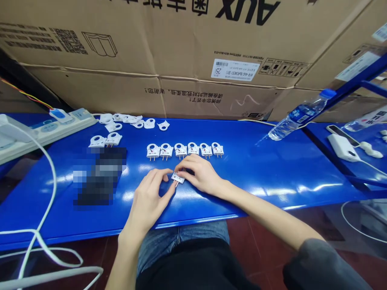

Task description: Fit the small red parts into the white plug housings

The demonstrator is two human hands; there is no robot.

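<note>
Both hands meet over one small white plug part (177,178) on the blue table (272,173), just in front of the row of six plugs (185,150), on the person's side of it. Left hand (148,197) comes in from the near-left w/ thumb and forefinger pinched narrow on the part's near edge; right hand (201,174) comes from the right, fingers curled, fingertips (180,165) down on its top/far edge. So the part is held between both hands, low over or touching the table; can't tell which.

Handling, as a guess: the part looks light, stiff moulded plastic w/ two thin metal prongs poking out toward the person. Smooth, prob. a bit slippery, and small enough to flick away if squeezed off-centre. Best grip looks like the flat sides of the white body, not the prongs, which could bend or prick. Not fragile otherwise.

Relative to the row: the six plugs sit side by side, prongs pointing at the person. Behind-left of the row, a loose scatter of white shells (133,119); left of the row, two more plugs (105,139) just behind a blurred-out dark patch. Far left, a power strip (45,129) w/ white cable (45,209) trailing off the near edge. Well right of the row, a water bottle (299,115) lying tilted, and past it a white charger (343,147). Cardboard boxes (169,52) wall off the back.
</note>
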